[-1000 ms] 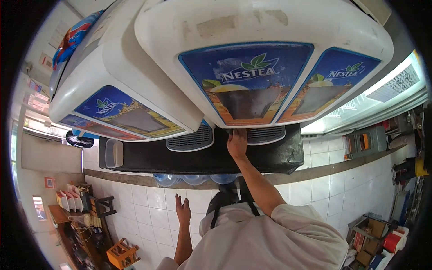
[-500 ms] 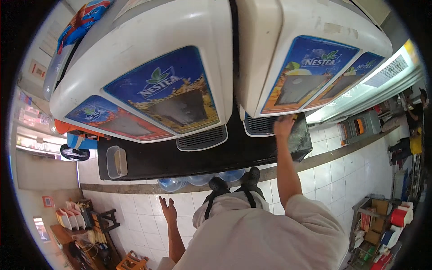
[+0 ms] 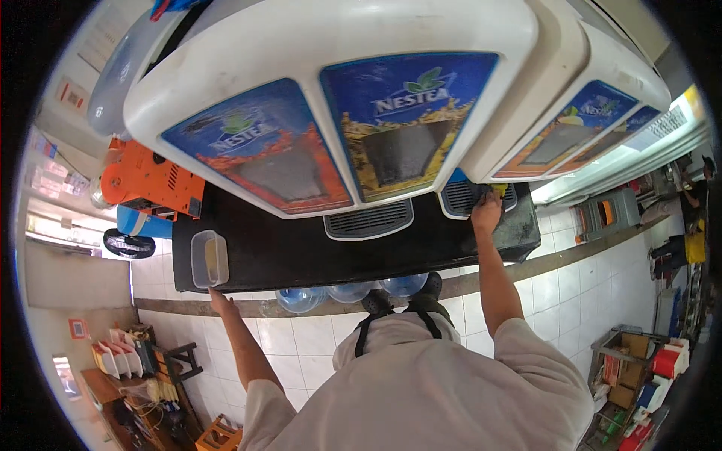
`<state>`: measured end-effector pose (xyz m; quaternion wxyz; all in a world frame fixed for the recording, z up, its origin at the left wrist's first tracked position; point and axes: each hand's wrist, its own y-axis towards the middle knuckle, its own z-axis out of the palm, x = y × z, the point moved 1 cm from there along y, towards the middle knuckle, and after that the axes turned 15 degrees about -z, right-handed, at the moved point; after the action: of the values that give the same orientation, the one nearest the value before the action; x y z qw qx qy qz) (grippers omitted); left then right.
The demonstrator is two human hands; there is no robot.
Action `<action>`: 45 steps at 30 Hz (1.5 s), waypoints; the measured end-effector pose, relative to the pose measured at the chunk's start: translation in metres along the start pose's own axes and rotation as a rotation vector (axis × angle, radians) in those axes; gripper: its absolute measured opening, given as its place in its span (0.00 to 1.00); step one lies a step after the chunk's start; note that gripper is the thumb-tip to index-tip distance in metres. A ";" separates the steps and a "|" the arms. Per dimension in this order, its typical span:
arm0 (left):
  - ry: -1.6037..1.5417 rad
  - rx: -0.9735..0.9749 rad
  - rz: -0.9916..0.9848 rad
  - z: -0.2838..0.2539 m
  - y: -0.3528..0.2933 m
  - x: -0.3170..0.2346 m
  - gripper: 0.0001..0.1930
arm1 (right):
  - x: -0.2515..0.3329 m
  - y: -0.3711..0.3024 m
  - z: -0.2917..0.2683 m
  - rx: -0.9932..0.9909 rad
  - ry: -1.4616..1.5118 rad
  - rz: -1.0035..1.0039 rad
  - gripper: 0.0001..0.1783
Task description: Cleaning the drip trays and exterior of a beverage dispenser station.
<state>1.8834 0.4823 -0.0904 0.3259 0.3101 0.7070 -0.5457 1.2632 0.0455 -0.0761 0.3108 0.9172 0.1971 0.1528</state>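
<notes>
At the drip tray (image 3: pixel 456 201) under the right drink dispenser (image 3: pixel 519 139), my right hand (image 3: pixel 487 213) is closed on what looks like a yellow and dark sponge (image 3: pixel 501 192). The sponge is mostly hidden by my fingers. My left hand (image 3: pixel 221 302) reaches to the front edge of the black table (image 3: pixel 293 255), its fingers stretched out beside the near corner of a clear plastic container (image 3: pixel 198 259). Whether they touch the container is hard to see. Something yellowish lies inside it. A second drip tray (image 3: pixel 368 220) sits below the left drink dispenser (image 3: pixel 304 90).
Large blue water bottles (image 3: pixel 301 299) stand under the table's front edge, by my feet. An orange machine (image 3: pixel 150 179) and a black fan (image 3: pixel 129 243) are at the left. A loaded shelf rack (image 3: pixel 635 376) stands at the lower right. Other people are at the far right.
My left hand has moved left and forward to the table edge by the container. My right hand stays at the right drip tray, now lower over its grille. The view has shifted left.
</notes>
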 end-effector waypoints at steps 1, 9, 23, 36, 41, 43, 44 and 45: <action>0.001 0.024 -0.063 0.003 0.006 -0.008 0.32 | 0.015 0.000 0.002 0.010 0.115 0.184 0.08; -0.050 0.133 -0.159 0.003 0.129 0.022 0.24 | 0.213 -0.026 0.026 -0.035 0.495 0.031 0.13; 0.140 0.336 0.083 0.023 0.067 0.000 0.16 | 0.326 -0.030 0.045 0.287 0.801 -0.272 0.18; 0.338 0.729 0.042 0.022 -0.063 0.081 0.16 | 0.215 -0.020 0.024 0.325 0.646 -0.197 0.19; 0.543 0.757 0.104 0.030 -0.114 0.089 0.19 | 0.301 -0.024 0.045 0.334 0.906 -0.509 0.18; 0.505 0.789 0.119 0.027 -0.123 0.097 0.20 | 0.300 -0.026 0.046 0.368 1.002 -0.505 0.17; 0.533 0.801 0.121 0.025 -0.127 0.099 0.20 | 0.294 -0.027 0.045 0.370 1.011 -0.511 0.17; 0.558 0.816 0.121 0.026 -0.132 0.100 0.21 | 0.274 -0.030 0.043 0.385 1.057 -0.468 0.17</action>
<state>1.7219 0.4373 -0.1004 0.0076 0.5872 0.4767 -0.6541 1.5126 0.1708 -0.0842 0.0250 0.6893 0.5451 0.4766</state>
